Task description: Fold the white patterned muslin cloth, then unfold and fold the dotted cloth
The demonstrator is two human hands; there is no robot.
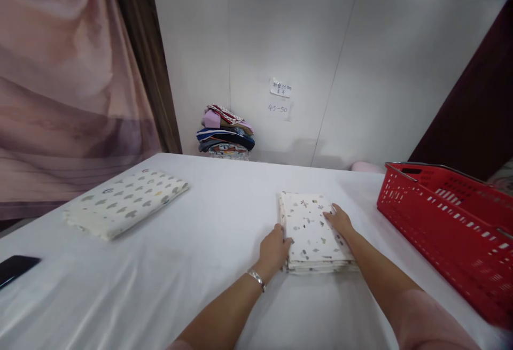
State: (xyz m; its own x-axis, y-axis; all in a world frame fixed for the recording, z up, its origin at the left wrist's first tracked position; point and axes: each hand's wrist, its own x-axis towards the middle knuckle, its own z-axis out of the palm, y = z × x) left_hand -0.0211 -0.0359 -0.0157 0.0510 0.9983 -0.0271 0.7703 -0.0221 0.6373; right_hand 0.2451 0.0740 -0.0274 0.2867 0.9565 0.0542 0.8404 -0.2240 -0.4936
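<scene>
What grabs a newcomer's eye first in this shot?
The red basket at the picture's right edge stands out against the white table. Next comes the folded printed cloth, right of centre, with the left hand at its left edge and the right hand at its right.

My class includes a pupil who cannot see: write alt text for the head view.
A person's left-hand grip and right-hand grip touch opposite sides of a folded patterned white cloth on a white-covered table. Another folded cloth lies to its left, a red basket stands to its right.
</scene>
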